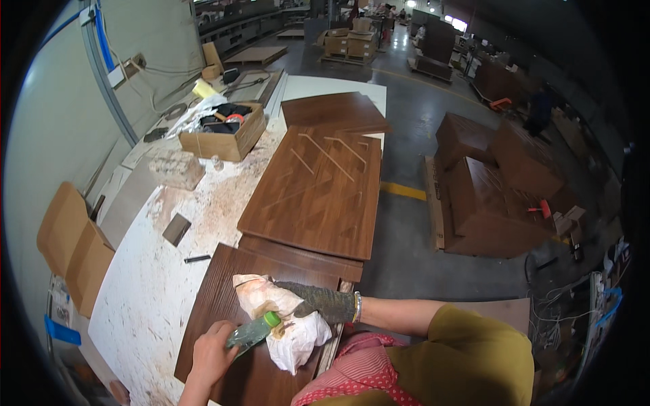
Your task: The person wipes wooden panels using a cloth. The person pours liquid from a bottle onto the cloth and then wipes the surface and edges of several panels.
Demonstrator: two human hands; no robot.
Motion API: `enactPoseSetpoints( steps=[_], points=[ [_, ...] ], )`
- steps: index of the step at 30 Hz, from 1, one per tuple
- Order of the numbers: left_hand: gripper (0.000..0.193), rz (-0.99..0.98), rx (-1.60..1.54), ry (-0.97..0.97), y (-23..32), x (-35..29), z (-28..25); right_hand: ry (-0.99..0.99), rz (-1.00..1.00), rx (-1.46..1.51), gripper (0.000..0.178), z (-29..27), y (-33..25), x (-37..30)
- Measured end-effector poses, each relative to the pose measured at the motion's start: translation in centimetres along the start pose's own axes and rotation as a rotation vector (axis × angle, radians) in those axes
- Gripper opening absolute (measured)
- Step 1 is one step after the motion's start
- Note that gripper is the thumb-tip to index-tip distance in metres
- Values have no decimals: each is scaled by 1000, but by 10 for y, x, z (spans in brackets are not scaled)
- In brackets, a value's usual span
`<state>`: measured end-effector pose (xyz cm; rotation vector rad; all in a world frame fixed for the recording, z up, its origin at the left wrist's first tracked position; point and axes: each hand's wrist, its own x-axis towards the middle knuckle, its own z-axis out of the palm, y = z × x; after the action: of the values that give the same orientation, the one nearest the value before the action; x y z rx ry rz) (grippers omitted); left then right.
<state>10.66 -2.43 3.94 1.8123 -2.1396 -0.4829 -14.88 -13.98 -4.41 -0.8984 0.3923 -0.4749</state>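
Observation:
My bare left hand [211,353] is wrapped round a clear plastic bottle [250,336] with a green cap. The bottle is tilted, its cap against a stained white rag [298,342]. My right hand [321,302], in a dark grey knit glove, grips the bunched rag, part of which [261,294] spreads to the left of the glove. Both hands are over a dark brown wood-grain panel [220,291] at the near edge of the white worktable [145,291]. The fingertips of the glove are partly hidden by the cloth.
Beyond lies a stack of brown panels [318,196] with pale grooves. A wooden box [227,142] of tools stands behind a worn block [177,169]. A small dark block [177,230] and a black strip [197,258] lie on the table. Panel stacks [487,210] stand right, across the floor.

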Motion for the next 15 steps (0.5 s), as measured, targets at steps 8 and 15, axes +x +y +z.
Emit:
enactPoseSetpoints(
  steps=[8, 15],
  points=[
    [40, -211, -250, 146, -51, 56, -8, 2, 12, 78, 88, -21, -6, 23],
    [39, -280, -838, 506, -100, 186, -31, 45, 99, 170, 84, -44, 16, 22]
  ],
)
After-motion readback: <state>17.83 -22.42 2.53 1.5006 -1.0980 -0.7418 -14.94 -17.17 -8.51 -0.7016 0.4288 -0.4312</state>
